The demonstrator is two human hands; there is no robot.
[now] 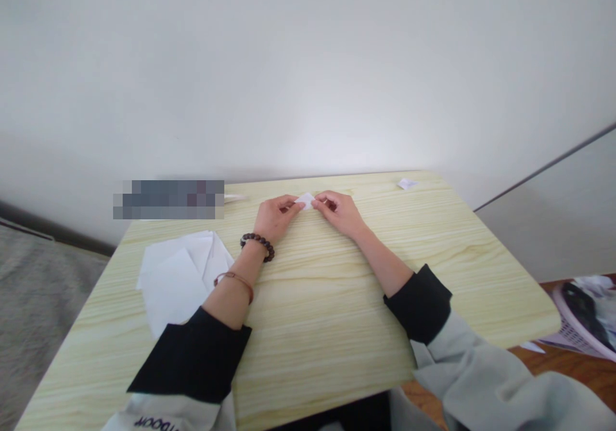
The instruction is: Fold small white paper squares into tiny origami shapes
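Observation:
A small folded piece of white paper (306, 199) is held up between my two hands, over the far middle of the table. My left hand (276, 216) pinches its left corner between thumb and fingers. On the opposite side, my right hand (341, 211) grips the right corner the same way. The paper's upper part forms a point; the fingertips cover its side edges. Beaded and cord bracelets circle my left wrist.
Loose white sheets (176, 277) lie overlapping on the left of the wooden table (317, 328). Another small folded paper (407, 183) rests near the far right corner. A blurred-out item (168, 200) stands at the back left. A wall rises behind; a pink basket (572, 328) sits at lower right.

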